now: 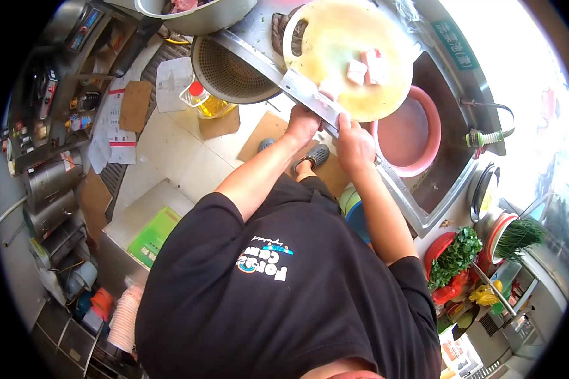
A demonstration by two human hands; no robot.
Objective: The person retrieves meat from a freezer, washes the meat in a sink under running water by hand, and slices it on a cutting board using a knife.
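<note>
My right hand is closed on a cleaver, its thumb lying along the broad metal blade. My left hand is curled at the blade's near edge, gripping it there; its fingertips are partly hidden. The blade slants over the near edge of a round, yellowish cutting board. Pale and reddish meat chunks lie on the board. Another small piece of meat sits right beside the blade.
A pink basin stands in the metal sink at the right, near a tap. Left of the board are a grey pot with meat and a perforated basket. An oil jug stands on the floor. Greens sit lower right.
</note>
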